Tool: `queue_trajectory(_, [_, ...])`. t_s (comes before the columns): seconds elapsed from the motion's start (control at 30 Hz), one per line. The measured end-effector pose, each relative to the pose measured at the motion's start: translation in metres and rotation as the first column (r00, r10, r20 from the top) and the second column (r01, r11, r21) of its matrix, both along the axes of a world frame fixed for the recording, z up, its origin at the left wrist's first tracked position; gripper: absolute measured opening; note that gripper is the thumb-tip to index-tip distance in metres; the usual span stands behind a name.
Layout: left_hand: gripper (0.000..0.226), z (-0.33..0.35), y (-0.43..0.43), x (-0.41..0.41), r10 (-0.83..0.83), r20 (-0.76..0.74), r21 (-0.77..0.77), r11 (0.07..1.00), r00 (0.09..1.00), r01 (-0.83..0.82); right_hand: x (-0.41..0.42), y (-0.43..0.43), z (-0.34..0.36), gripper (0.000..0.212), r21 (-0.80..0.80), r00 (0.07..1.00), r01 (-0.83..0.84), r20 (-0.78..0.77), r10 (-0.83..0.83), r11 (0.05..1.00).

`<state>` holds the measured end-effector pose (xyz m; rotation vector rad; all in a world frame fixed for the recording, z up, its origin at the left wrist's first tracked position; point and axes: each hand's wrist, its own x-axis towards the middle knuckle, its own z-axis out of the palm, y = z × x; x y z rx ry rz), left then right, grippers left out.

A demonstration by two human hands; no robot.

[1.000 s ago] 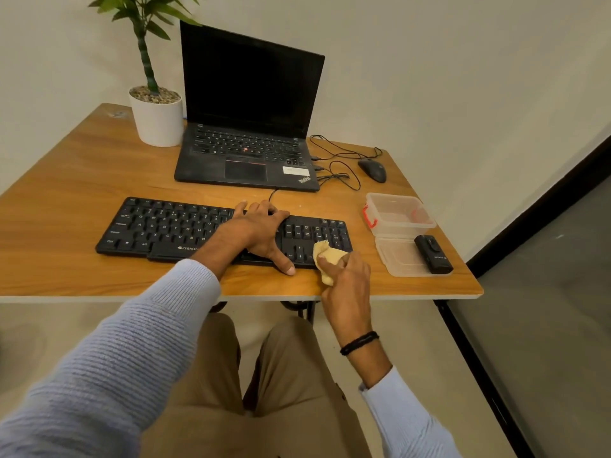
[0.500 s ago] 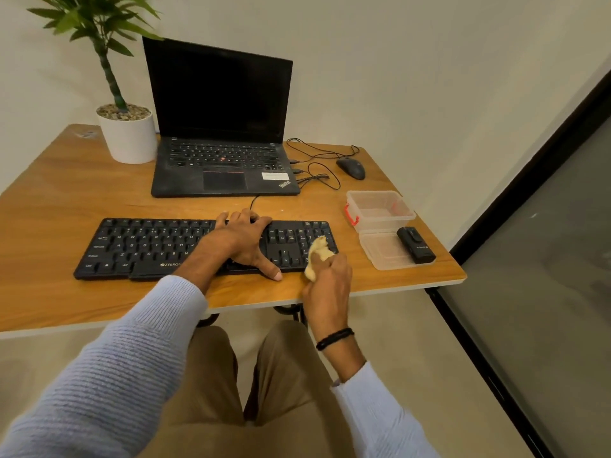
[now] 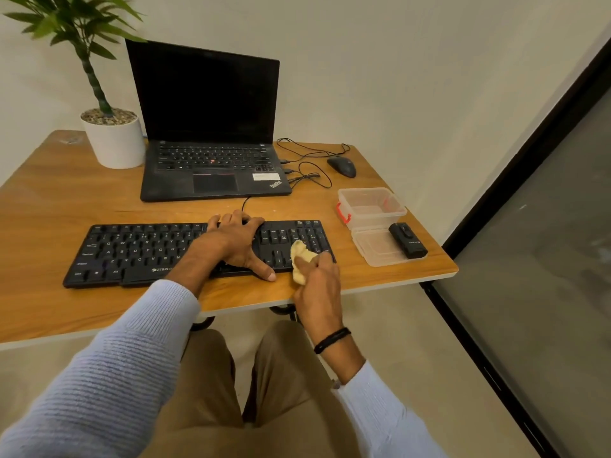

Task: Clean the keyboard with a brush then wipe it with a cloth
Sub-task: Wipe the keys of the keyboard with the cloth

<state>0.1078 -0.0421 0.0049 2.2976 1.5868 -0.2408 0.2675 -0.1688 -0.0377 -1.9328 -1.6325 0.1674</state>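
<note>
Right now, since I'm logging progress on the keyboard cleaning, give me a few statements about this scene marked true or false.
1. The right hand grips a yellow cloth over the keyboard's right end. True.
2. The left hand is lifted clear of the keyboard. False: it rests flat on the keys.
3. The laptop screen is lit. False: it is dark.
4. A small black object lies on the clear lid beside the plastic box. True.
5. The mouse sits left of the laptop. False: it sits to its right.
</note>
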Motion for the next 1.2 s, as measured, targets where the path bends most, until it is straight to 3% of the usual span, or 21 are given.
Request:
queue_trajectory(0.07, [0.138, 0.001, -0.001, 0.0, -0.001, 0.001, 0.003, 1.0, 1.0, 0.001, 0.007, 0.0, 0.002, 0.047, -0.02, 0.998, -0.019, -0.054, 0.018, 1.0])
queue_trajectory(0.2, [0.137, 0.002, -0.003, -0.001, -0.004, 0.015, -0.011, 1.0, 1.0, 0.004, 0.05, 0.017, 0.016, 0.047, 0.035, 0.979, 0.168, -0.119, -0.163, 0.985])
queue_trajectory(0.27, [0.138, 0.002, -0.001, -0.002, -0.005, 0.017, -0.015, 1.0, 1.0, 0.005, 0.06, 0.028, 0.022, 0.047, 0.04, 0.986, 0.162, -0.057, -0.159, 0.986])
queue_trajectory(0.4, [0.138, 0.0, -0.001, -0.003, -0.011, 0.026, -0.002, 1.0, 1.0, 0.011, 0.065, 0.054, 0.027, 0.048, -0.091, 0.993, 0.001, 0.117, 0.01, 0.996])
queue_trajectory(0.57, [0.137, -0.003, 0.001, -0.003, -0.015, 0.032, 0.008, 1.0, 0.999, 0.014, 0.067, 0.049, 0.037, 0.037, -0.239, 0.914, -0.047, 0.381, 0.139, 0.97])
queue_trajectory(0.67, [0.136, -0.002, 0.001, -0.003, 0.001, 0.029, 0.0, 1.0, 1.0, -0.001, 0.075, 0.048, 0.046, 0.023, -0.291, 0.935, -0.048, 0.324, 0.146, 0.955])
queue_trajectory(0.8, [0.135, -0.001, 0.0, -0.002, -0.003, 0.027, -0.004, 1.0, 1.0, 0.003, 0.069, 0.045, 0.041, 0.039, -0.261, 0.942, -0.028, 0.315, 0.112, 0.965])
queue_trajectory(0.9, [0.134, -0.001, 0.0, -0.002, -0.002, 0.025, 0.004, 1.0, 1.0, 0.002, 0.072, 0.035, 0.034, 0.032, -0.287, 0.917, -0.053, 0.366, 0.16, 0.956])
queue_trajectory(1.07, [0.134, 0.001, 0.001, -0.001, 0.006, 0.027, 0.002, 1.0, 1.0, -0.006, 0.065, 0.038, 0.041, 0.028, -0.196, 0.948, 0.003, 0.313, 0.06, 0.981])
queue_trajectory(1.13, [0.134, 0.002, 0.001, -0.002, 0.012, 0.024, -0.002, 1.0, 1.0, -0.012, 0.06, 0.03, 0.04, 0.029, -0.253, 0.94, -0.008, 0.327, 0.093, 0.968])
queue_trajectory(1.2, [0.134, 0.002, 0.001, -0.001, 0.012, 0.022, 0.0, 1.0, 1.0, -0.012, 0.065, 0.018, 0.049, 0.016, -0.315, 0.947, -0.06, 0.283, 0.154, 0.947])
